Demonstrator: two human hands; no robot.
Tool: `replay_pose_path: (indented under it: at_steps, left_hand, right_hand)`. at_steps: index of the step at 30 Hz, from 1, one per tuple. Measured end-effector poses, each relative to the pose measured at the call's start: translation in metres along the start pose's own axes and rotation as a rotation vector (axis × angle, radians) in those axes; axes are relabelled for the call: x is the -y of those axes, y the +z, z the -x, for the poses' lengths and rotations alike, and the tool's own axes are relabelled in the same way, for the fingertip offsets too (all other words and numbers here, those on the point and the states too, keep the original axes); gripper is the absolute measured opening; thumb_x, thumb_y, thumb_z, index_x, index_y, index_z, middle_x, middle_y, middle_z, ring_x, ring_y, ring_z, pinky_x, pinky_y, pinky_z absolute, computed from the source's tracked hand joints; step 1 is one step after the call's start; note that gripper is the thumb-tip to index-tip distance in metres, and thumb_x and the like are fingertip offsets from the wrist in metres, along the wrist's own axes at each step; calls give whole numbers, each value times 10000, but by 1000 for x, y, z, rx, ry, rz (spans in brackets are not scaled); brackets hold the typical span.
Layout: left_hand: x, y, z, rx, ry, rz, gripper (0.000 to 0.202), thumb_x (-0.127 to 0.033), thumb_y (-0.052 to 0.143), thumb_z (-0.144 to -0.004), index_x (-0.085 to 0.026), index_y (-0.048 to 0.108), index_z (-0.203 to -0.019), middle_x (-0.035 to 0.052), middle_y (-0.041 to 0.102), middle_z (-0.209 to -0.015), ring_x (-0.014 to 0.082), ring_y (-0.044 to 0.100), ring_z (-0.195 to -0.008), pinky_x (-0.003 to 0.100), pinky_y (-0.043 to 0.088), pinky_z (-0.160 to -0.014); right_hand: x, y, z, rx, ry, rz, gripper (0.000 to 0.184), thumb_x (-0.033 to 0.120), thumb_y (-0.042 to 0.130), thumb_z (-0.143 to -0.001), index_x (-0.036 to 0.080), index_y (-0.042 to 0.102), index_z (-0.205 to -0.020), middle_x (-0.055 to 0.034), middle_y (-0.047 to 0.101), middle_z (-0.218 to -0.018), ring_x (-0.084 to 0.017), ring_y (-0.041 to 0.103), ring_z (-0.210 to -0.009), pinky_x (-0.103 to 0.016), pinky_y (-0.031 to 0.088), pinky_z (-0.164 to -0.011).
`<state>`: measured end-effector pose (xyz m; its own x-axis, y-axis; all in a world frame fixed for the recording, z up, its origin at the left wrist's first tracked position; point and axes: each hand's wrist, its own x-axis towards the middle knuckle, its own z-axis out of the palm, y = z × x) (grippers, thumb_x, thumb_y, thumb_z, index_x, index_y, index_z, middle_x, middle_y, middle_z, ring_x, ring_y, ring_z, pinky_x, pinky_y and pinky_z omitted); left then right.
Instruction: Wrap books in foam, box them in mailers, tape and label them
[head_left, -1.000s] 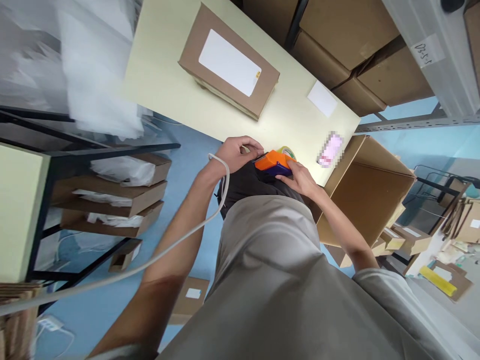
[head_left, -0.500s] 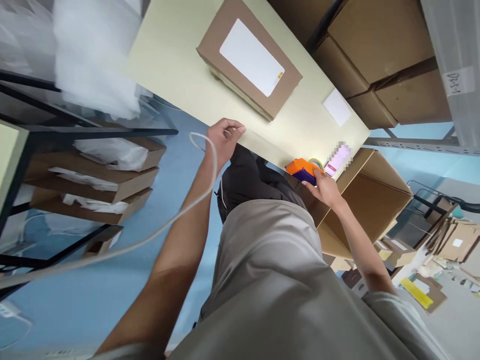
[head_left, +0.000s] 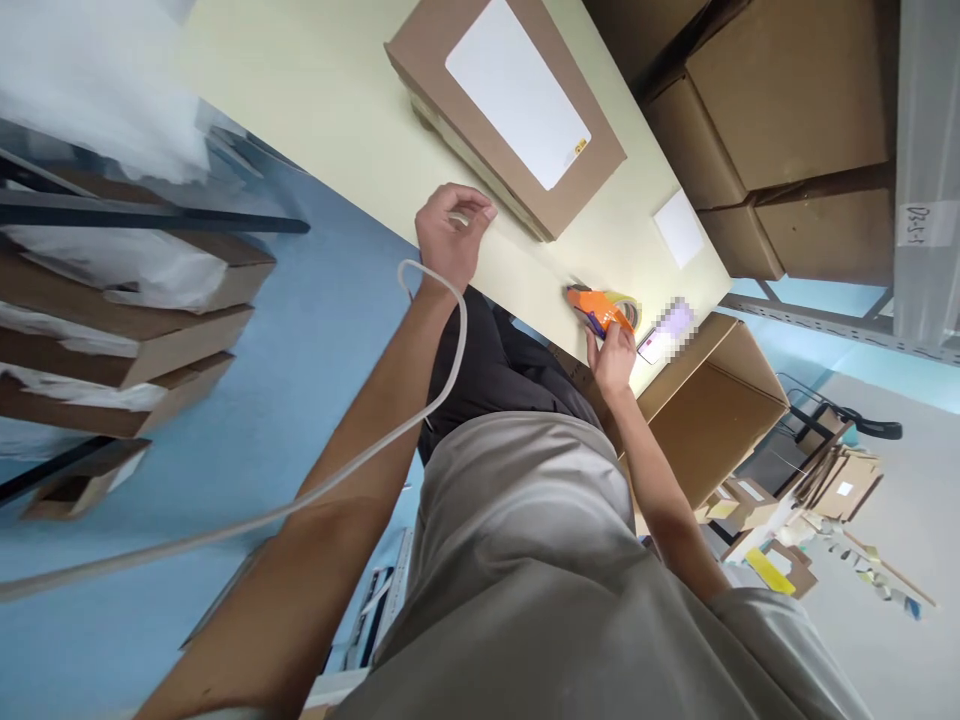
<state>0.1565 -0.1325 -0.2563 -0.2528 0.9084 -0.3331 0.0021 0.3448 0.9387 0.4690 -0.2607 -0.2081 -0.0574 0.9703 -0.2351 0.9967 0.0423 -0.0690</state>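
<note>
Table (head_left: 300,110) narrows to a strip between the brown box (head_left: 510,120) and the slanting near edge, an open carton (head_left: 705,430) by its right end. Beside the box, the left hand (head_left: 451,237) is pinched narrow, on what, if anything, I can't tell; near that edge, the right hand (head_left: 612,361) holds the orange tape dispenser (head_left: 598,304).
</note>
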Motion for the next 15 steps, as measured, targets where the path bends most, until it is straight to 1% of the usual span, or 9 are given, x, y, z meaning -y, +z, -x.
replay_pose_path:
  at_steps: [3, 5, 7, 9, 10, 12, 14, 15]
  left_hand:
    - [3, 5, -9, 10, -28, -51, 617, -847, 762, -934, -251, 705, -1086, 50, 763, -1165, 253, 670, -1339, 380, 576, -932]
    - [5, 9, -12, 6, -32, -50, 622, -846, 757, -947, -245, 695, -1096, 44, 748, -1157, 234, 656, -1348, 369, 563, -943]
    - [7, 14, -15, -33, 2, -19, 606, -858, 764, -921, -268, 711, -1052, 57, 734, -1149, 248, 685, -1282, 394, 580, -927]
    - [7, 17, -15, -68, 25, 23, 582, -860, 777, -887, -298, 744, -1035, 83, 727, -1178, 291, 696, -1258, 432, 607, -906]
    - [5, 19, -14, -59, 18, 44, 576, -855, 782, -879, -310, 766, -1064, 95, 729, -1215, 314, 689, -1284, 447, 618, -904]
    - [0, 21, -12, 16, -24, 80, 591, -853, 779, -875, -348, 803, -1180, 110, 737, -1298, 352, 663, -1355, 478, 640, -912]
    - [-8, 23, -10, 92, -68, 95, 646, -873, 758, -880, -388, 804, -1304, 107, 751, -1340, 375, 658, -1390, 520, 650, -937]
    - [-11, 25, -10, 104, -84, 88, 676, -885, 749, -885, -403, 794, -1356, 99, 758, -1349, 378, 658, -1405, 536, 648, -963]
  right_hand:
    - [4, 5, -5, 30, 36, -6, 458, 488, 443, -1203, 97, 673, -1263, -248, 765, -1069, -380, 743, -1095, -583, 593, -1088]
    - [6, 8, -7, 30, 59, -8, 461, 480, 449, -1202, 84, 667, -1293, -253, 762, -1083, -380, 749, -1102, -576, 596, -1084]
    - [8, 11, -8, 0, 72, -31, 476, 493, 446, -1202, 82, 662, -1308, -254, 764, -1079, -381, 751, -1090, -576, 599, -1076]
    - [10, 13, -8, -27, 79, -67, 496, 520, 435, -1202, 90, 662, -1294, -253, 767, -1063, -388, 747, -1078, -585, 601, -1064]
    - [11, 13, -7, -30, 84, -79, 505, 533, 428, -1202, 94, 665, -1281, -253, 768, -1054, -391, 745, -1075, -588, 602, -1057]
    - [13, 13, -6, -20, 96, -77, 516, 548, 424, -1203, 97, 670, -1247, -251, 767, -1035, -391, 744, -1069, -581, 603, -1052]
    - [16, 13, -4, 3, 98, -53, 506, 543, 435, -1204, 98, 675, -1226, -244, 768, -1023, -378, 748, -1060, -557, 602, -1064]
    - [19, 12, -4, 12, 92, -40, 496, 536, 444, -1205, 98, 676, -1224, -240, 769, -1024, -370, 751, -1058, -543, 601, -1073]
